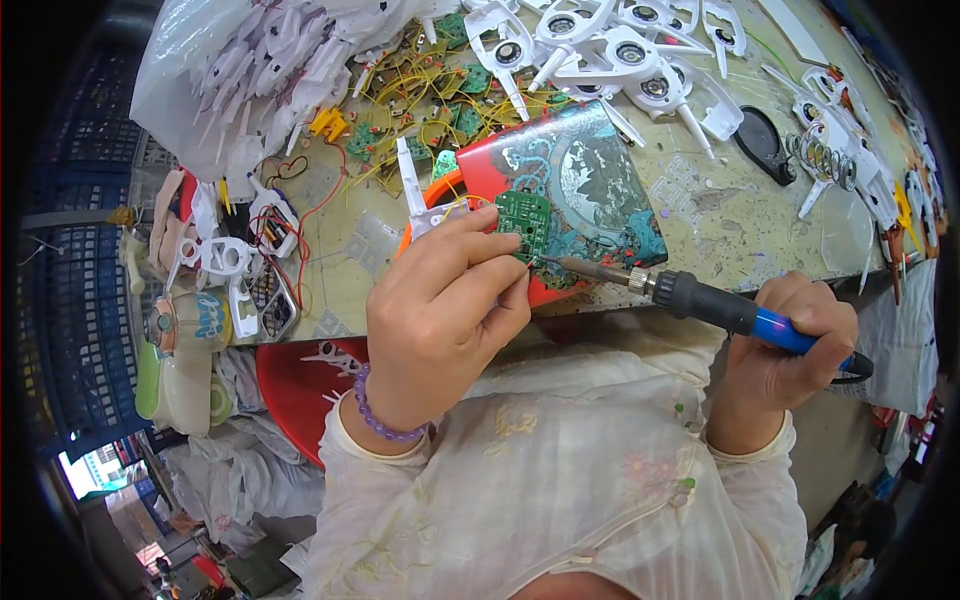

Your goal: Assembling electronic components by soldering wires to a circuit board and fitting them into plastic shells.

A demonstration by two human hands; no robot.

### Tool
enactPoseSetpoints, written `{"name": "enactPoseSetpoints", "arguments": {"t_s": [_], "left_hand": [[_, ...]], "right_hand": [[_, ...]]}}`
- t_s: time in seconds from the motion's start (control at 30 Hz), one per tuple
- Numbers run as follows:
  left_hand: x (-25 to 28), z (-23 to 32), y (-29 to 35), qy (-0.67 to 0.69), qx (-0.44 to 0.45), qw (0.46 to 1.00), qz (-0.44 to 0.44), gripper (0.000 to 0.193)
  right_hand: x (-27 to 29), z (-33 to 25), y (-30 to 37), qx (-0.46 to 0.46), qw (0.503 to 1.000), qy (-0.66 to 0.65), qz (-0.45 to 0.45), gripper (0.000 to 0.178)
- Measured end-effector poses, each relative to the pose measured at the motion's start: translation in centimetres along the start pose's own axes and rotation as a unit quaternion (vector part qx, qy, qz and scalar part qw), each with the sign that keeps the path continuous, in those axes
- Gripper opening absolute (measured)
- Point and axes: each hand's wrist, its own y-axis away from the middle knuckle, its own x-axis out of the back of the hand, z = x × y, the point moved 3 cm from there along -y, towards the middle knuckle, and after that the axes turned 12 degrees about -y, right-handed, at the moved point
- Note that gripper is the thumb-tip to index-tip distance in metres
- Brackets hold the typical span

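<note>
Left hand point(445, 290) pinches the board point(522, 222) by the desk's point(715, 255) near edge, likely steadying it. Right hand point(772, 375) clasps the iron point(690, 297), aiming its tip.

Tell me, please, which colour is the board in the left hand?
The board is green; it shows best in the head view.

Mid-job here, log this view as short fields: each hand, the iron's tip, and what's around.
Left hand: holds a green circuit board
Right hand: grips a blue-and-black soldering iron
Iron tip: at the board's lower right; contact unclear
Behind board: dark patterned item with red edge
Far side: yellow-wired boards, white plastic parts
</note>
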Motion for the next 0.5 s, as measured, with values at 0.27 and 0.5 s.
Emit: {"name": "enactPoseSetpoints", "arguments": {"t_s": [0.27, 0.5], "left_hand": [[0.12, -0.01, -0.25, -0.014, -0.018, 1.000, -0.011, 0.019], [0.25, -0.01, -0.13, -0.015, -0.021, 0.999, -0.023, 0.019]], "right_hand": [[-0.40, 0.05, -0.20, -0.008, 1.000, 0.009, -0.010, 0.039], [-0.39, 0.19, -0.02, -0.006, 1.000, 0.011, -0.011, 0.039]]}}
